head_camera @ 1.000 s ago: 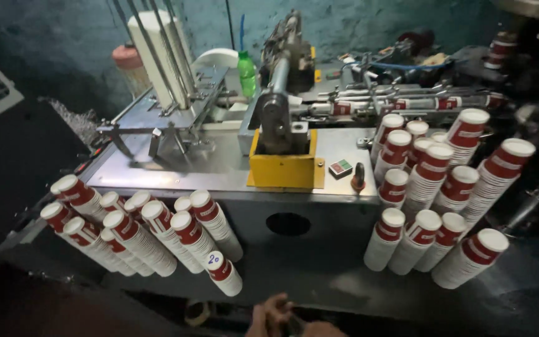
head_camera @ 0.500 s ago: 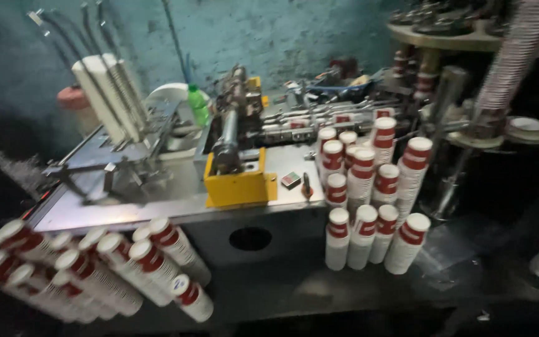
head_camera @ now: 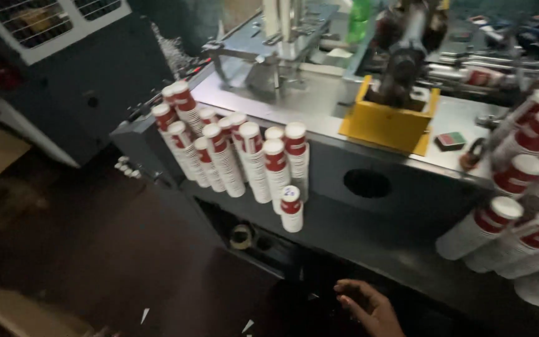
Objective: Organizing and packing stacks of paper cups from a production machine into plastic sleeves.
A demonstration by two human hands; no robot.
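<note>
Open and holding nothing, my grip, the one hand (head_camera: pixel 369 307) I can see, hangs low below the tabletop (head_camera: pixel 319 106), and the cups (head_camera: pixel 238 156), off to the left a moment ago, now stand right above it, well apart.

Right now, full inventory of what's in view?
Cup stacks, left group: about a dozen, white with red bands, leaning on the machine's front ledge.
Short cup stack: one, white and red, below that group.
Cup stacks, right group: several, white and red, at the right edge.
Yellow tray: one, on the metal table.
Green bottle: one, top, behind.
Small red and green box: one, right of the tray.
Round hole: one, dark, in the front panel.
Wire-grille housing: one, white, top left.
Hand: one, bottom centre, empty, fingers open; which side unclear.
</note>
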